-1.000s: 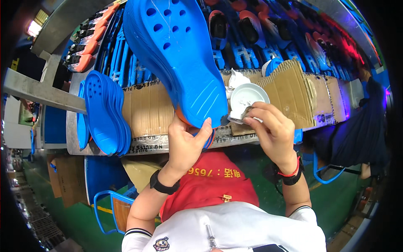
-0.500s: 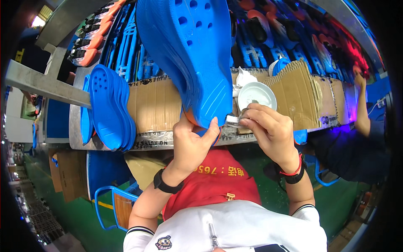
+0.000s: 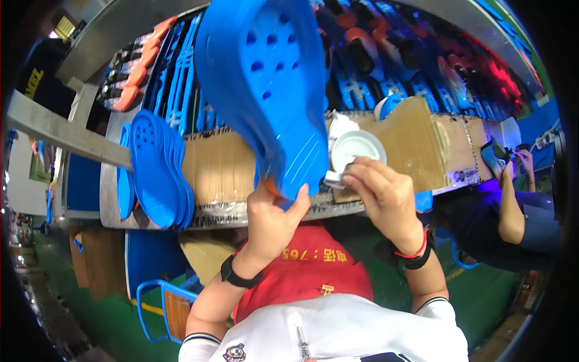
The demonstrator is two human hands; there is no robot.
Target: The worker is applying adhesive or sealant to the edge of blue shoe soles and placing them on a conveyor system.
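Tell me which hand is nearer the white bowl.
Right. The right hand is at the near side of the white bowl, overlapping its rim in view; the left hand is farther away, to its left, holding the blue shoe piece.

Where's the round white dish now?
The round white dish is right of centre in the head view, beyond the right hand, between the large blue holed sole and a brown cardboard flap.
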